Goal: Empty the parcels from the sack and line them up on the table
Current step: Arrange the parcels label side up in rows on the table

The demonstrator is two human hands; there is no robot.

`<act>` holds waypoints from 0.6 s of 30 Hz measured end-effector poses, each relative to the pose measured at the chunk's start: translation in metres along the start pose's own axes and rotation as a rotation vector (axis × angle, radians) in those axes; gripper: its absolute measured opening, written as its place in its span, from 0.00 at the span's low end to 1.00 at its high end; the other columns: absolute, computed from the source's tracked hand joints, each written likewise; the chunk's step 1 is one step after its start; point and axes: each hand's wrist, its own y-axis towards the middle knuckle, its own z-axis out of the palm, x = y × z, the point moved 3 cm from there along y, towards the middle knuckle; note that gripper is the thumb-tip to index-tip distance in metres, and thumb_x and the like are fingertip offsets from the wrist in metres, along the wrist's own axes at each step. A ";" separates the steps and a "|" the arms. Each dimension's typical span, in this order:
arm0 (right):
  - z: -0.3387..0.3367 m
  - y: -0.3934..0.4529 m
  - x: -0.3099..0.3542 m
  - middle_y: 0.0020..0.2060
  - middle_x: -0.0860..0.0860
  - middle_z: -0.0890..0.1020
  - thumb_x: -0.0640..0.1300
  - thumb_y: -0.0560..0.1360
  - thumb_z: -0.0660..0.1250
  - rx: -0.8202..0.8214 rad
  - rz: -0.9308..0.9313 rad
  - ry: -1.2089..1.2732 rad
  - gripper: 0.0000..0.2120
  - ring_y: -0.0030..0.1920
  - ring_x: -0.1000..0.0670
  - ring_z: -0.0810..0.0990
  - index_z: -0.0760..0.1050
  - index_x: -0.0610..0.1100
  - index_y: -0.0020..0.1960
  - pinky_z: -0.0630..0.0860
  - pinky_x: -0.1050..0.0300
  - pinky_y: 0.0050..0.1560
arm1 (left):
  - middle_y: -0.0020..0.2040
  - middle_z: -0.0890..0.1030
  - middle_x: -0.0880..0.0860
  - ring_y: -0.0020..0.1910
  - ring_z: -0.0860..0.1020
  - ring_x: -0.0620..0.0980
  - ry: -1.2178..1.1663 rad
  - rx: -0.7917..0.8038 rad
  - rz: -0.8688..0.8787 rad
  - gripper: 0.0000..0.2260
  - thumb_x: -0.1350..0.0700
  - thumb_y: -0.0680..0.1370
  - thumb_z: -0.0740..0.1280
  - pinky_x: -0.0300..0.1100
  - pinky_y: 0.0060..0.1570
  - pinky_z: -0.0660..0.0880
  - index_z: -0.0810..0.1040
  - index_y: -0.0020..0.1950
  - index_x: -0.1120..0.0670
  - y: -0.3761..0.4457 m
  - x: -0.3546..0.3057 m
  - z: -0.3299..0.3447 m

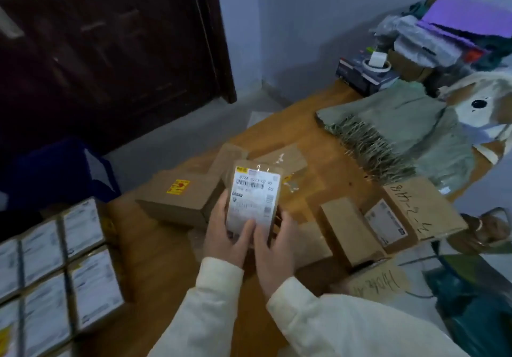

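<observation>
A small brown parcel [253, 190] with a white shipping label is held up over the middle of the wooden table [155, 273]. My left hand [224, 235] grips its lower left side, thumb on the label. My right hand [274, 248] grips the lower right side, thumb also on the label. The green woven sack [393, 127] lies flat at the table's far right, its frayed mouth toward the centre. Several labelled parcels [55, 268] sit in neat rows at the near left. Loose cardboard boxes [177, 196] lie behind and to the right of my hands.
Two boxes with handwriting [424, 212] lie at the right edge. A pile of bags, a tape roll [460, 46] and a dark carton fill the far right corner. A dark door stands at the back left, a blue bin [61, 174] below it.
</observation>
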 end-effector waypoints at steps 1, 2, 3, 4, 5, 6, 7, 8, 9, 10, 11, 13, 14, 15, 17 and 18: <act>0.009 -0.022 -0.009 0.59 0.56 0.70 0.53 0.75 0.64 0.080 -0.013 -0.073 0.19 0.61 0.57 0.72 0.62 0.55 0.64 0.77 0.55 0.58 | 0.66 0.70 0.44 0.64 0.70 0.43 -0.024 -0.041 -0.031 0.31 0.59 0.73 0.70 0.46 0.61 0.73 0.61 0.69 0.41 -0.023 0.015 -0.020; 0.018 -0.044 -0.020 0.62 0.56 0.68 0.53 0.75 0.64 0.156 -0.008 -0.164 0.23 0.63 0.56 0.70 0.61 0.54 0.67 0.74 0.53 0.62 | 0.67 0.70 0.44 0.65 0.71 0.44 -0.033 -0.077 -0.095 0.31 0.58 0.72 0.71 0.48 0.62 0.73 0.60 0.70 0.42 -0.046 0.035 -0.037; 0.029 -0.062 -0.034 0.64 0.55 0.65 0.53 0.76 0.63 0.228 0.008 -0.257 0.26 0.65 0.55 0.67 0.58 0.52 0.70 0.71 0.53 0.66 | 0.68 0.70 0.46 0.65 0.71 0.46 -0.033 -0.112 -0.165 0.32 0.57 0.72 0.71 0.51 0.62 0.73 0.60 0.71 0.41 -0.067 0.054 -0.052; 0.038 -0.080 -0.047 0.66 0.54 0.64 0.52 0.76 0.63 0.304 0.017 -0.343 0.28 0.67 0.54 0.64 0.57 0.50 0.72 0.68 0.53 0.69 | 0.68 0.70 0.46 0.66 0.71 0.48 -0.010 -0.156 -0.240 0.32 0.56 0.72 0.71 0.53 0.62 0.73 0.59 0.71 0.40 -0.087 0.075 -0.066; 0.049 -0.094 -0.062 0.67 0.52 0.63 0.52 0.76 0.63 0.380 0.025 -0.425 0.29 0.68 0.53 0.64 0.56 0.48 0.73 0.66 0.54 0.70 | 0.67 0.70 0.47 0.66 0.71 0.49 0.017 -0.191 -0.304 0.32 0.56 0.72 0.70 0.55 0.63 0.72 0.59 0.71 0.41 -0.105 0.095 -0.077; 0.059 -0.106 -0.074 0.67 0.51 0.64 0.52 0.76 0.63 0.458 0.026 -0.505 0.29 0.68 0.52 0.64 0.56 0.47 0.73 0.65 0.54 0.70 | 0.66 0.70 0.47 0.66 0.71 0.50 0.046 -0.217 -0.367 0.32 0.57 0.72 0.70 0.55 0.64 0.72 0.59 0.71 0.44 -0.121 0.114 -0.086; 0.070 -0.117 -0.087 0.67 0.49 0.65 0.53 0.76 0.62 0.532 0.033 -0.580 0.30 0.67 0.51 0.64 0.57 0.46 0.73 0.65 0.54 0.70 | 0.66 0.71 0.48 0.65 0.71 0.51 0.065 -0.234 -0.430 0.31 0.58 0.72 0.69 0.55 0.64 0.71 0.60 0.72 0.47 -0.135 0.133 -0.092; 0.079 -0.127 -0.098 0.67 0.48 0.66 0.54 0.76 0.62 0.596 0.046 -0.648 0.30 0.67 0.50 0.65 0.57 0.45 0.73 0.65 0.54 0.69 | 0.66 0.71 0.50 0.65 0.71 0.52 0.070 -0.247 -0.492 0.30 0.58 0.72 0.69 0.55 0.64 0.71 0.61 0.71 0.49 -0.147 0.149 -0.097; 0.087 -0.136 -0.109 0.66 0.48 0.67 0.55 0.75 0.62 0.647 0.061 -0.699 0.29 0.66 0.49 0.66 0.58 0.45 0.72 0.65 0.54 0.69 | 0.67 0.72 0.52 0.64 0.72 0.53 0.070 -0.254 -0.547 0.30 0.57 0.71 0.68 0.55 0.62 0.72 0.61 0.71 0.49 -0.159 0.164 -0.101; 0.094 -0.144 -0.119 0.66 0.48 0.68 0.55 0.75 0.62 0.692 0.086 -0.741 0.29 0.66 0.49 0.66 0.59 0.46 0.72 0.66 0.54 0.68 | 0.67 0.72 0.53 0.64 0.72 0.54 0.071 -0.251 -0.598 0.30 0.55 0.71 0.66 0.55 0.61 0.73 0.61 0.70 0.48 -0.169 0.177 -0.104; 0.099 -0.152 -0.127 0.66 0.48 0.69 0.55 0.75 0.62 0.725 0.108 -0.766 0.29 0.66 0.49 0.67 0.60 0.46 0.72 0.67 0.54 0.67 | 0.67 0.72 0.53 0.64 0.72 0.54 0.082 -0.236 -0.637 0.29 0.54 0.70 0.66 0.55 0.60 0.74 0.60 0.70 0.47 -0.177 0.187 -0.107; 0.105 -0.164 -0.136 0.65 0.48 0.69 0.55 0.75 0.62 0.756 0.141 -0.794 0.28 0.65 0.49 0.68 0.60 0.47 0.71 0.68 0.54 0.66 | 0.67 0.71 0.52 0.63 0.72 0.53 0.110 -0.191 -0.684 0.27 0.55 0.73 0.64 0.54 0.60 0.75 0.59 0.70 0.46 -0.189 0.203 -0.112; 0.107 -0.167 -0.138 0.65 0.48 0.69 0.55 0.75 0.63 0.749 0.139 -0.798 0.28 0.65 0.49 0.68 0.61 0.48 0.71 0.69 0.54 0.66 | 0.68 0.71 0.52 0.63 0.72 0.52 0.122 -0.171 -0.686 0.27 0.54 0.74 0.64 0.53 0.61 0.74 0.58 0.71 0.46 -0.194 0.202 -0.115; 0.109 -0.169 -0.138 0.64 0.48 0.70 0.54 0.75 0.63 0.737 0.129 -0.802 0.28 0.64 0.49 0.68 0.61 0.48 0.71 0.69 0.53 0.66 | 0.69 0.70 0.52 0.64 0.72 0.52 0.136 -0.156 -0.668 0.27 0.53 0.75 0.63 0.52 0.62 0.73 0.57 0.72 0.46 -0.197 0.196 -0.118; 0.113 -0.172 -0.138 0.65 0.47 0.69 0.52 0.74 0.63 0.723 0.104 -0.806 0.29 0.65 0.48 0.68 0.60 0.48 0.72 0.68 0.52 0.67 | 0.71 0.66 0.52 0.67 0.70 0.51 0.236 -0.137 -0.621 0.27 0.52 0.77 0.62 0.48 0.67 0.69 0.55 0.74 0.48 -0.201 0.185 -0.125; 0.115 -0.173 -0.138 0.66 0.47 0.69 0.51 0.74 0.63 0.723 0.087 -0.804 0.29 0.66 0.48 0.68 0.59 0.48 0.73 0.68 0.51 0.67 | 0.72 0.63 0.52 0.69 0.67 0.51 0.333 -0.137 -0.592 0.27 0.53 0.78 0.61 0.45 0.68 0.67 0.53 0.75 0.50 -0.200 0.182 -0.128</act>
